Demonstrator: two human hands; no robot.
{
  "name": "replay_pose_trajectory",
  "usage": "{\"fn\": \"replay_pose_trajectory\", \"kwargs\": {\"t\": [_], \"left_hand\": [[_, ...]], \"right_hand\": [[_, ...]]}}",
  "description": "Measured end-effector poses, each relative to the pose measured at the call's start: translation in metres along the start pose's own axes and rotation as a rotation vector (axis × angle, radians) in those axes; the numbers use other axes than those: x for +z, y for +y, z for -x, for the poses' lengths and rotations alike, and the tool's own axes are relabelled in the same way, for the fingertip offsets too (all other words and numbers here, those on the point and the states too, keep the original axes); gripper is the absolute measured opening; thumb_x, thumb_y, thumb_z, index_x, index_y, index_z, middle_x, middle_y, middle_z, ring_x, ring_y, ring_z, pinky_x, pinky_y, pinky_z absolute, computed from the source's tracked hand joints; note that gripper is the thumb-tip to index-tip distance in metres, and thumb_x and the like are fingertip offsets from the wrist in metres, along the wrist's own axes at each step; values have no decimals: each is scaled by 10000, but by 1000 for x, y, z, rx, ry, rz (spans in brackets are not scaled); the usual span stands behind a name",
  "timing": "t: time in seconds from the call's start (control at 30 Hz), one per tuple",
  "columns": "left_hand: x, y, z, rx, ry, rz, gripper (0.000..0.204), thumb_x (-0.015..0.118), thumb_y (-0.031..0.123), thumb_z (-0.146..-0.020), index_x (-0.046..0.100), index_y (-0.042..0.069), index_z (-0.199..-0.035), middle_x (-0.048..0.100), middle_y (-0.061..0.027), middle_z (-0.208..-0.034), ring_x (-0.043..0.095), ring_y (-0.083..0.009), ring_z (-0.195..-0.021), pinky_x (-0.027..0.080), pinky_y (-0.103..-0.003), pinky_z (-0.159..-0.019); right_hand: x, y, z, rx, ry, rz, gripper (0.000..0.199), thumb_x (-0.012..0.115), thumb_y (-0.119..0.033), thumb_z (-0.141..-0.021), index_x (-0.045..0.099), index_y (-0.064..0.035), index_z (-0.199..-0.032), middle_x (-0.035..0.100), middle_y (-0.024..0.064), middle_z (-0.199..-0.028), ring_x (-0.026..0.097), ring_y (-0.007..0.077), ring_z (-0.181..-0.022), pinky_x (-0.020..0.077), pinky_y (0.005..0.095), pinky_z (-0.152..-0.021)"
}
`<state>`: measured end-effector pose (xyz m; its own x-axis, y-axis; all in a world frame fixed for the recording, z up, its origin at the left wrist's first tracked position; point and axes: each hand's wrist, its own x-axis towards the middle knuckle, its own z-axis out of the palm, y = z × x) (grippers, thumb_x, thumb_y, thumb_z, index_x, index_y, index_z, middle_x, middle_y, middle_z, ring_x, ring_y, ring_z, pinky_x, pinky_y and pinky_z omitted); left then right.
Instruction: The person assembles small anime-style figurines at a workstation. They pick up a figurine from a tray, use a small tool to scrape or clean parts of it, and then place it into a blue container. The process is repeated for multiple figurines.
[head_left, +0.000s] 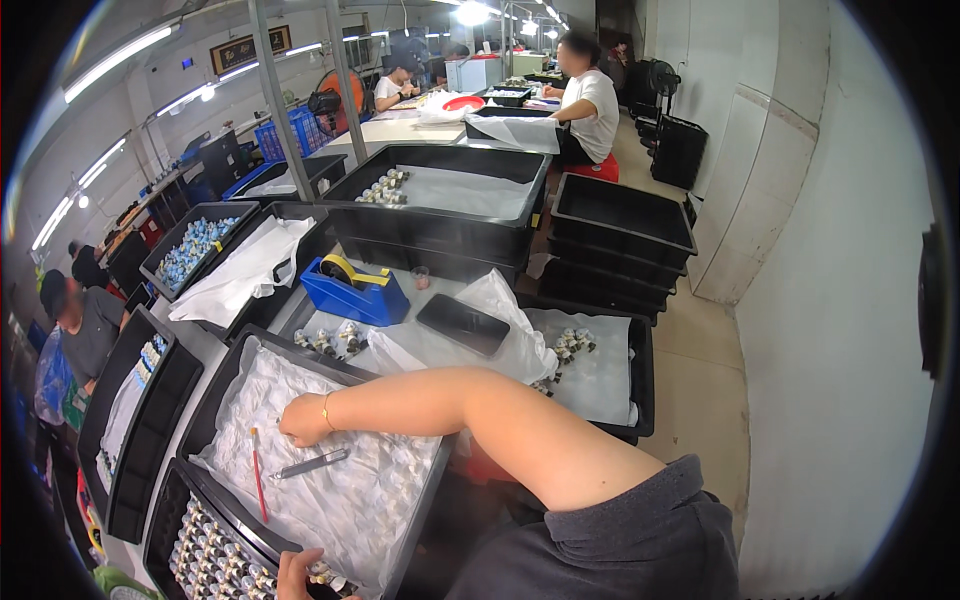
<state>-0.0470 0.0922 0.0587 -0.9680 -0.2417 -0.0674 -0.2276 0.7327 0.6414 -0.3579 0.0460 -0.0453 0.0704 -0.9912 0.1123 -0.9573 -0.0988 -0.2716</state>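
Observation:
My right hand [306, 419] rests over the crumpled white sheet [340, 505] that lines a black tray. Its fingers are curled downward, and what they pinch is too small to make out. At the lower edge my left hand [294, 576] shows only in part. Its bent fingers are beside a few small white-and-black figurines [328, 578] at the tray's near corner; what they close on is hidden. A red-handled brush [259, 478] and a grey pen-like tool [311, 463] lie on the sheet near my right hand.
To the near left stands a tray of lined-up figurines [215, 550]. Beyond my right arm are a blue tape dispenser [353, 292], a dark phone [463, 325] and another lined tray [600, 375]. Stacked black trays [622, 225] border the aisle. Several people work farther back.

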Motion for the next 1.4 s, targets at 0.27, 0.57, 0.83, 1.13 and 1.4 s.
{"fn": "replay_pose_trajectory", "kwargs": {"t": [0.27,0.57,0.83,1.13,1.4], "left_hand": [[0,-2,2,11,13,-6,659,785,136,-592,472,37,-1163,492,-147,-1072,488,-314,-993,413,-395,-843],[1,-2,1,-21,-7,34,655,779,114,-588,474,40,-1163,491,-138,-1061,498,-306,-971,423,-386,-827],[-1,-2,2,-16,23,-37,695,795,305,-538,493,17,-1093,482,-130,-991,489,-291,-943,396,-356,-830],[1,-16,-9,97,68,-23,664,811,282,-500,539,65,-1065,456,-102,-829,487,-272,-765,407,-331,-676],[0,-22,-4,118,64,-82,714,797,410,-538,527,84,-1113,469,-84,-870,492,-248,-797,407,-337,-690]], "right_hand": [[-8,-4,0,21,-61,14,250,558,-250,-703,652,-77,-857,646,126,-839,615,297,-815,481,402,-712],[-8,-4,1,-8,-43,22,259,560,-251,-698,653,-70,-859,644,133,-849,609,307,-827,478,409,-716],[-2,-3,-4,-47,-21,29,233,585,-247,-673,630,-51,-790,627,157,-776,606,324,-760,474,420,-680],[-30,10,2,37,-11,-76,253,583,-292,-719,641,-73,-830,634,148,-816,604,314,-778,469,409,-710],[-124,46,23,210,518,-429,192,584,-223,-815,630,-36,-808,595,-6,-658,520,58,-577,419,218,-544]]}}
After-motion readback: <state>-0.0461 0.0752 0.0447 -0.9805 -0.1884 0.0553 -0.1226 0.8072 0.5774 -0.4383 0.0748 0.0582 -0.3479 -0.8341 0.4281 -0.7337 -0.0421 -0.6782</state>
